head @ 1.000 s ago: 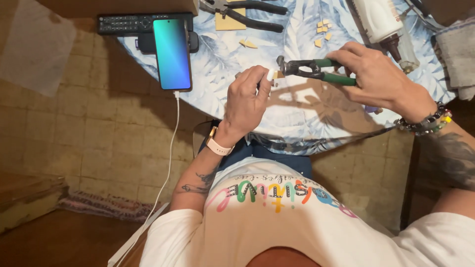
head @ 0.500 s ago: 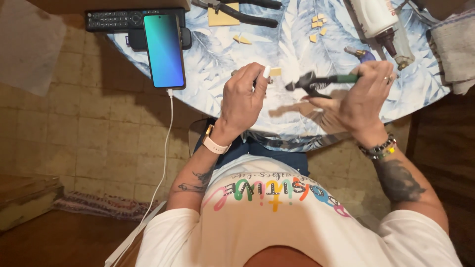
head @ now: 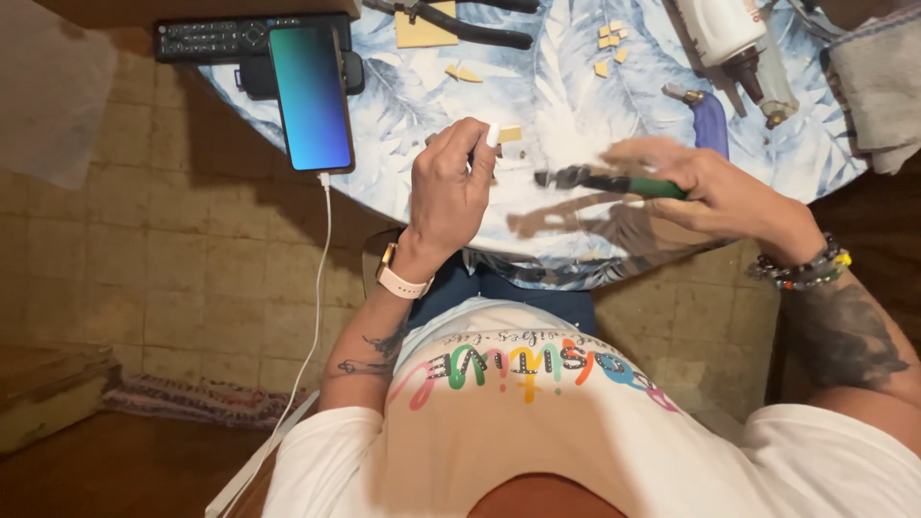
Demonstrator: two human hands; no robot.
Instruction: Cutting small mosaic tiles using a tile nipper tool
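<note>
Hands first: your left hand (head: pixel 451 187) is raised over the near edge of the table (head: pixel 576 105), fingers curled together, pinching a small white piece (head: pixel 493 134) between thumb and fingertip. The piece stands at the top of the hand, clear of the tabletop. Your right hand (head: pixel 715 192) is closed around the green handles of a pair of nippers (head: pixel 600 180). The dark head of the tool points left toward the left hand and stops a short way from it, not touching the white piece. The right hand is blurred, so finger detail cannot be told.

Just beyond the left fingertips, a yellow tile bit (head: pixel 510 134) and a pale bit lie on the leaf-patterned cloth. Further out lie more yellow chips (head: pixel 608 43), a second pair of pliers (head: pixel 460 24), a white bottle (head: pixel 734 38) and a grey cloth (head: pixel 883 86). To your left, a phone (head: pixel 309 96) on a cable overhangs the table edge beside a remote control (head: pixel 211 38).
</note>
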